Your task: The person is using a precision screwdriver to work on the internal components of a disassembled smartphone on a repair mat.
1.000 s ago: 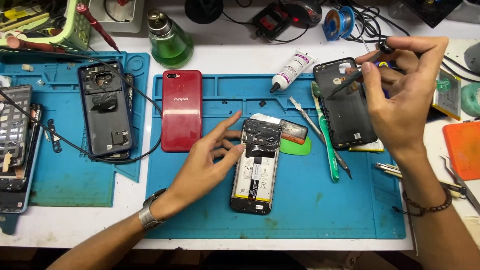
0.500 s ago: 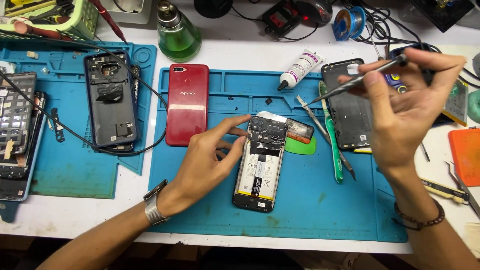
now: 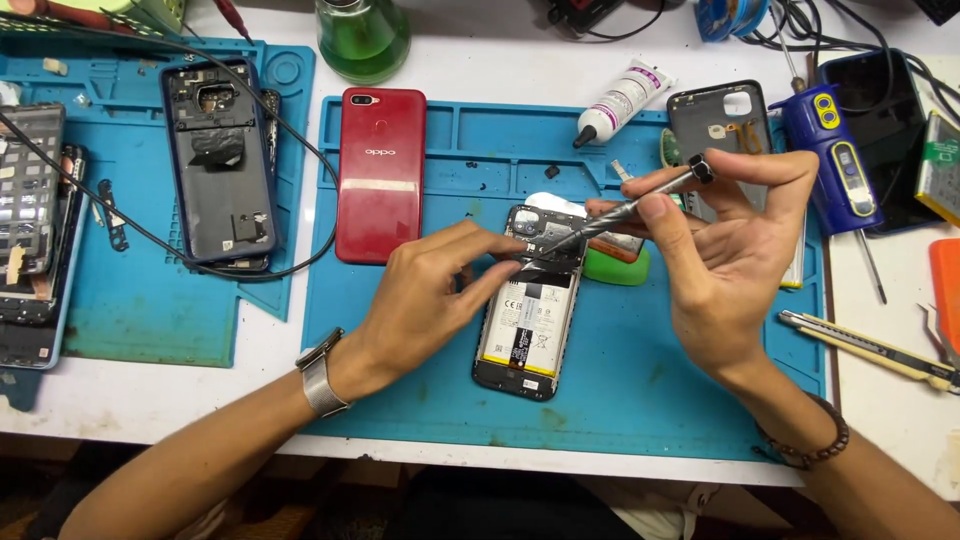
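White bench top carries 2 blue silicone work mats [image 3: 700, 400], ribbed along their upper edges with shallow moulded trays. On the larger mat lies an opened phone [image 3: 530, 300], its back removed, showing a pale battery with a yellow lower edge inside a dark plastic frame, and a black circuit area near the top.

The left hand [image 3: 430, 300] rests across the phone's left side, fingers [image 3: 500, 245] bent and pressing on the upper part of the board, so it steadies the phone by touch rather than wrapping round it. A metal watch strap circles that wrist.

The right hand [image 3: 730, 260] sits just right of the phone, thumb and fingers pinched together on a slim screwdriver [image 3: 630, 207] with a knurled metal shaft and a black cap. The tool slants down to the left, its tip meeting the phone's top section close to the left fingertips. A dark beaded bracelet hangs on that wrist.

Behind the tip, a green rounded pad [image 3: 620, 268] lies just beside the phone. A glossy red phone [image 3: 380, 175] lies face down left of the hands. Farther left, on the 2nd mat, a dark phone shell [image 3: 220, 165] lies open with a black cable looped round it. A white glue tube [image 3: 620, 100], a grey back cover [image 3: 720, 125] and a green glass bottle [image 3: 362, 35] sit along the back.
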